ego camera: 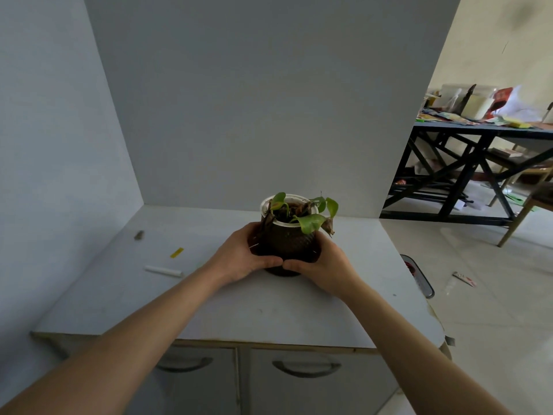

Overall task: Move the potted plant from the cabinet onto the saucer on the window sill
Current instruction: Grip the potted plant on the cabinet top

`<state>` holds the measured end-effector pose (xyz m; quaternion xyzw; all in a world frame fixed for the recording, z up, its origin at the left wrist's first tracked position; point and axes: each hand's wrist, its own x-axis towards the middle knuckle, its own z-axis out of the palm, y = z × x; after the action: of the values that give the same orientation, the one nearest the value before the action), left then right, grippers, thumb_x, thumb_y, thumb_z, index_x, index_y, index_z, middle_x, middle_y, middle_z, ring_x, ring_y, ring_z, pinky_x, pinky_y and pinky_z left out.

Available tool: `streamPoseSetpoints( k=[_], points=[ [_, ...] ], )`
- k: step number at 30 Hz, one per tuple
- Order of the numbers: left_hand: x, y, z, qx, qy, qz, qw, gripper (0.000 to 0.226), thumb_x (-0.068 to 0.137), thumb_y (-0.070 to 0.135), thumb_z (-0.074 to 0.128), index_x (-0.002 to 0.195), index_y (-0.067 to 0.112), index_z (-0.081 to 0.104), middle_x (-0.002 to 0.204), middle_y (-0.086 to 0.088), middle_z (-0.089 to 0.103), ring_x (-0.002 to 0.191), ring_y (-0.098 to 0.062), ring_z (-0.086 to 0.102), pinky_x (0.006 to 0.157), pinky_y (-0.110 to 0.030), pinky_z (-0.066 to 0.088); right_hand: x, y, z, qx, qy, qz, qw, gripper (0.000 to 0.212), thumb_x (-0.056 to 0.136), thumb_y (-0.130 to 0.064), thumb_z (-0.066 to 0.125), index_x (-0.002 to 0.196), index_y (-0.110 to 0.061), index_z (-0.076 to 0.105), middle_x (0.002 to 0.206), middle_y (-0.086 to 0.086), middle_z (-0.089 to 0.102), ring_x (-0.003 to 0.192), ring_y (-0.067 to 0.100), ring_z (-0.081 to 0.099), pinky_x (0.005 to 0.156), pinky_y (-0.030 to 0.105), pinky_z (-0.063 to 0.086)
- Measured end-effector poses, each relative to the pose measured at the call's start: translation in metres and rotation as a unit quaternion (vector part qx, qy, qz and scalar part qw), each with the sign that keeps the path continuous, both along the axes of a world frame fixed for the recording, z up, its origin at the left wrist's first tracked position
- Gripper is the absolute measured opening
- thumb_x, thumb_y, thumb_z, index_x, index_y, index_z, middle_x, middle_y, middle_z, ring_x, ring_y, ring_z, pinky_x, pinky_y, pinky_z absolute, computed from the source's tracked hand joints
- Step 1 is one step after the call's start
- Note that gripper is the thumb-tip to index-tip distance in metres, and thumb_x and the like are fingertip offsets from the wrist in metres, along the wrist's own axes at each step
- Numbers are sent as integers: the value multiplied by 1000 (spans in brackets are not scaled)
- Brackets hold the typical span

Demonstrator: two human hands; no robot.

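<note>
A small potted plant point(288, 238) with a dark textured pot, a white inner rim and a few green and wilted leaves stands on the white cabinet top point(239, 310), near its middle. My left hand point(239, 259) wraps the pot's left side and my right hand point(320, 265) wraps its right side; the thumbs almost meet in front at the pot's base. The pot's bottom still rests on the cabinet. No saucer or window sill is in view.
A white stick point(164, 271), a yellow scrap point(177, 252) and a small dark bit point(138, 234) lie on the cabinet's left part. Grey panels wall the back and left. To the right are tiled floor, a dark tray point(419, 277) and a cluttered black table point(484, 136).
</note>
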<state>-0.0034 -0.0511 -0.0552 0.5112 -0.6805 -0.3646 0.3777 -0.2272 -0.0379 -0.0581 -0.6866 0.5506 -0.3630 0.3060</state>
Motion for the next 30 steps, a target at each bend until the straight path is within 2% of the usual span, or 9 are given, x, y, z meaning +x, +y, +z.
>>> streamPoseSetpoints(
  k=[2,4,7,12,14,17,24,26,30],
  points=[
    [0,1,1,4,20,3,1000,85,61,22,96,135,13,57,127,0,69,113,-4,66,90,-18,53,1,1,0,-6,-10,2,1000,84,54,-61,85,128,-35,56,116,-15,65,110,10,61,82,17,47],
    [0,2,8,7,40,-3,999,90,59,23,96,138,12,55,131,-2,67,118,-12,65,92,-21,55,1,3,2,-8,-34,3,999,79,53,-61,85,123,-38,56,116,-14,67,111,10,64,86,19,52],
    [-5,4,30,16,65,-5,998,98,49,35,95,137,14,56,129,-2,67,118,-13,65,97,-34,56,-2,6,17,-14,-83,6,996,77,55,-54,89,123,-36,58,116,-14,70,108,2,67,95,29,60],
    [-21,12,93,-7,70,-4,998,97,53,38,94,138,14,56,132,-2,67,124,-16,62,100,-41,54,-15,16,81,-43,-115,-2,992,84,59,-50,89,134,-28,59,121,-8,72,113,6,66,97,29,57],
    [-29,16,124,-19,61,-2,998,91,60,30,96,139,13,55,132,-3,66,124,-17,62,98,-36,55,-23,22,115,-54,-114,-1,992,85,61,-49,89,136,-27,58,123,-7,71,117,11,65,97,31,57],
    [-43,23,173,-36,58,-5,998,82,67,21,92,140,12,55,132,-2,67,121,-14,63,87,-16,56,-37,29,165,-66,-122,1,990,85,65,-41,91,140,-22,56,128,-2,69,124,16,62,101,39,56],
    [-79,43,285,-66,66,-13,996,82,66,21,92,139,10,55,130,-3,68,120,-15,64,82,-13,55,-71,51,276,-88,-122,-17,988,82,67,-36,93,139,-18,57,129,3,70,123,19,64,102,46,57],
    [-92,49,317,-77,68,-16,995,82,64,25,91,137,11,56,128,-1,68,118,-14,65,81,-12,54,-83,56,307,-99,-125,-18,987,84,66,-40,92,139,-19,57,128,2,70,123,18,64,102,45,56],
    [-120,60,381,-94,62,-24,993,73,70,17,91,135,13,59,122,3,69,111,-8,66,79,-7,52,-113,70,370,-115,-119,-20,986,92,58,-55,89,137,-20,60,127,1,72,121,16,66,102,44,57]
  ],
)
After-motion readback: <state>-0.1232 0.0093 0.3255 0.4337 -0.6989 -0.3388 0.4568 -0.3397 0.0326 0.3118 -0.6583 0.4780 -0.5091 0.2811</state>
